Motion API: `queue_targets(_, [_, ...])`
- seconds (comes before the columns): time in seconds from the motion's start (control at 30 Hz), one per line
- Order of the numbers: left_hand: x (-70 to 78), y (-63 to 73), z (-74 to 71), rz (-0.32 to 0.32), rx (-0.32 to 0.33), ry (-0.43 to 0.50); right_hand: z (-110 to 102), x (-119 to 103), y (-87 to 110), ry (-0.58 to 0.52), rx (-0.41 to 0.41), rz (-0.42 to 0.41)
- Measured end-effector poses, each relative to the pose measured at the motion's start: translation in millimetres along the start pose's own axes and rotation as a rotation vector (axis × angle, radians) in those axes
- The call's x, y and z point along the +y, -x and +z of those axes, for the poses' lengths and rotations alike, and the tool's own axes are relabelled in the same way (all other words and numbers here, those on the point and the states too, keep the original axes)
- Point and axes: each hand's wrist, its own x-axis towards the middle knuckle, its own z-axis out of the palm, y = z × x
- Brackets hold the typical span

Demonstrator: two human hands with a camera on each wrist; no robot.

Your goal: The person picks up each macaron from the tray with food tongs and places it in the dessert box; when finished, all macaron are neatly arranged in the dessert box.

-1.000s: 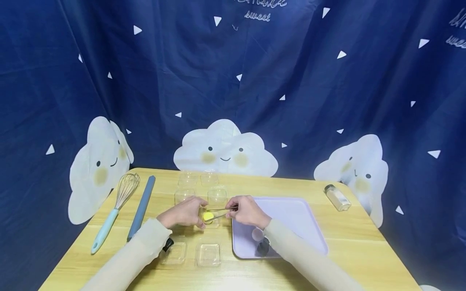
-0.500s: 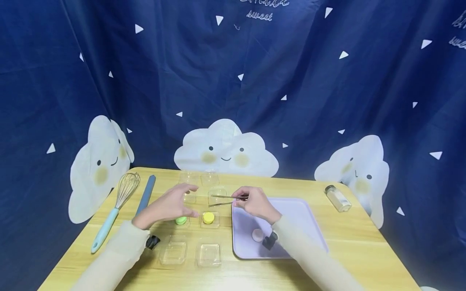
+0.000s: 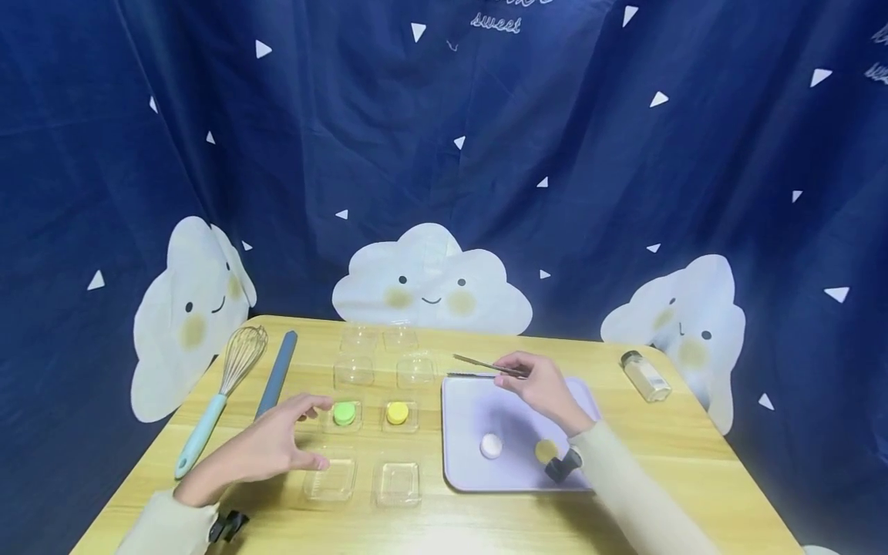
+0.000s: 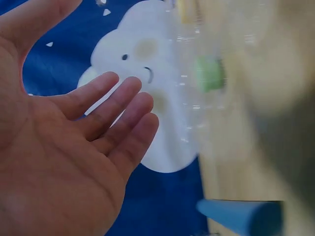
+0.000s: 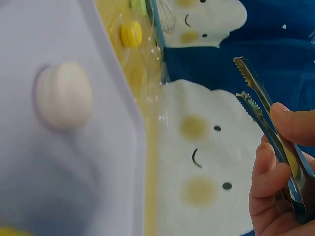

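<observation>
My right hand [image 3: 544, 385] grips metal tongs [image 5: 269, 132] with serrated tips. The tongs' tips are apart with nothing between them, over the far left part of the lilac tray [image 3: 461, 416]. On that tray lie a white macaron [image 3: 491, 445] and a yellowish-brown macaron [image 3: 546, 451], the latter close to my right wrist. My left hand [image 3: 274, 441] hovers at the left, fingers spread and holding nothing. Near its fingertips, a green macaron [image 3: 344, 413] sits in a clear plastic box. A yellow macaron [image 3: 397, 413] sits in another to the right.
Two clear boxes [image 3: 398, 486] stand at the front, and more clear plastic pieces [image 3: 416, 371] behind the macarons. At left lie a whisk [image 3: 201, 435] with a light blue handle and a long blue-grey bar [image 3: 279, 374]. A dark-capped shaker jar [image 3: 645, 376] lies at far right.
Both hands have left the yellow macaron, which now sits in its box. My left hand moved left and nearer; my right hand moved right with the tongs, over the tray.
</observation>
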Motion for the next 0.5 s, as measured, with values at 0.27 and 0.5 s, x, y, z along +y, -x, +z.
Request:
queue_targets(0.27, [-15.1,22.4,14.5,-0.050,-0.051,0.054,-16,23,26.6,0.056,-0.006,0.029])
queue_targets(0.5, [-21.7,26.7,23.9,-0.097,-0.067,0.081,-23,44,50.1,0.054,-0.079,0.013])
